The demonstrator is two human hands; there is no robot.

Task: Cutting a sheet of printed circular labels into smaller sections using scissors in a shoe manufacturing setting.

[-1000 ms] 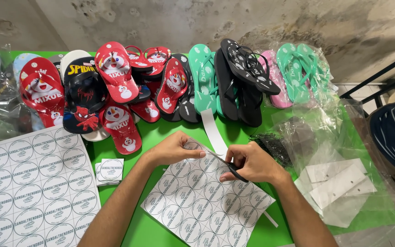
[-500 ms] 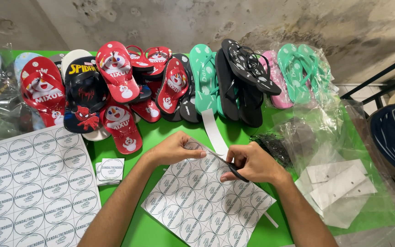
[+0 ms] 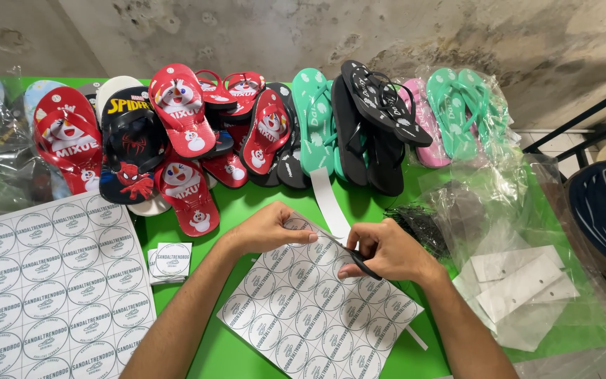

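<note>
My left hand (image 3: pixel 271 228) pinches the top edge of a white sheet of round printed labels (image 3: pixel 317 309) lying on the green table (image 3: pixel 191 281). My right hand (image 3: pixel 384 249) grips black scissors (image 3: pixel 359 261), whose blades are at the sheet's upper edge between my two hands. A narrow white paper strip (image 3: pixel 330 203) trails from the sheet toward the sandals.
A larger label sheet (image 3: pixel 43 281) lies at the left, with a small stack of cut labels (image 3: pixel 170 261) beside it. Rows of flip-flops (image 3: pixel 247 133) line the back. Clear plastic bags (image 3: pixel 527 281) with white cards and a black bundle (image 3: pixel 422 224) sit at the right.
</note>
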